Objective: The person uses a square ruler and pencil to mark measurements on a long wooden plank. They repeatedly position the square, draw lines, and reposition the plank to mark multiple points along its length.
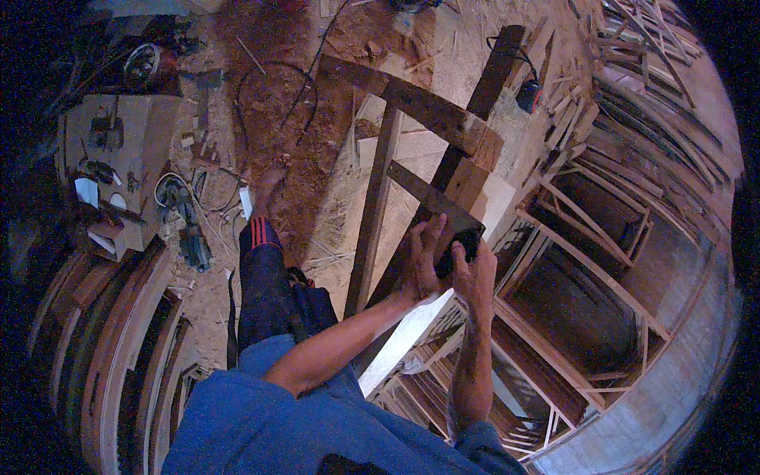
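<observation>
Right grip (473, 267) wraps the handsaw (431, 193); left grip (424, 261) — hold unclear — sits right beside it, so any slip could cut.

On the floor (273, 103), a worktop (146, 134) stands at the left, with stacked boards (131, 332) on its near side and a corded tool (194, 237) by its near right corner. Right of these, a crossing beam (427, 107) lies over a long beam (492, 79); nearer, a flat-bladed tool (435, 198) spans the latter. Timber frames (554, 357) stand farther right.
</observation>
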